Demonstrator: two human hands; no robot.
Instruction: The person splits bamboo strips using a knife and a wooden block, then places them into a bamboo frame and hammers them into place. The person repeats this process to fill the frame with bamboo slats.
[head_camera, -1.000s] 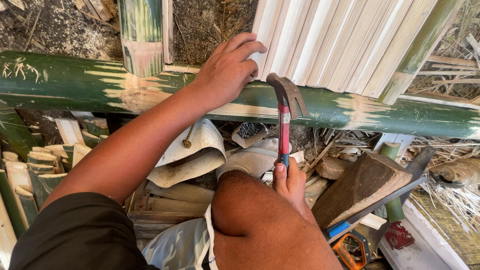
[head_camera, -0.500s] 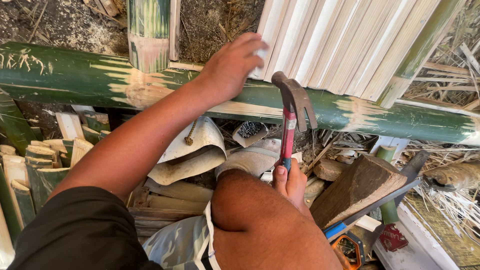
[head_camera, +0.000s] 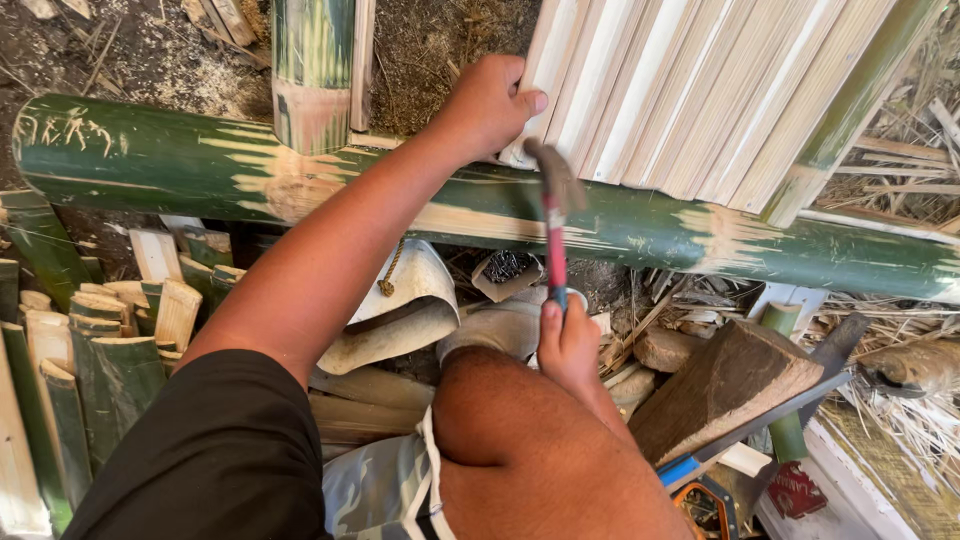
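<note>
Against 1 green bamboo pole (head_camera: 180, 160), left hand (head_camera: 487, 105) presses 1 slat (head_camera: 545, 80); right hand (head_camera: 568, 345) grips 1 hammer (head_camera: 555, 215).

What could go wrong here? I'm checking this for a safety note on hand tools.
The left hand presses the pale slats right beside the hammer head, so a stray blow might hit its fingers. The right hand grips only the handle's end, which may loosen control. The bare knee sits below the swing.
</note>
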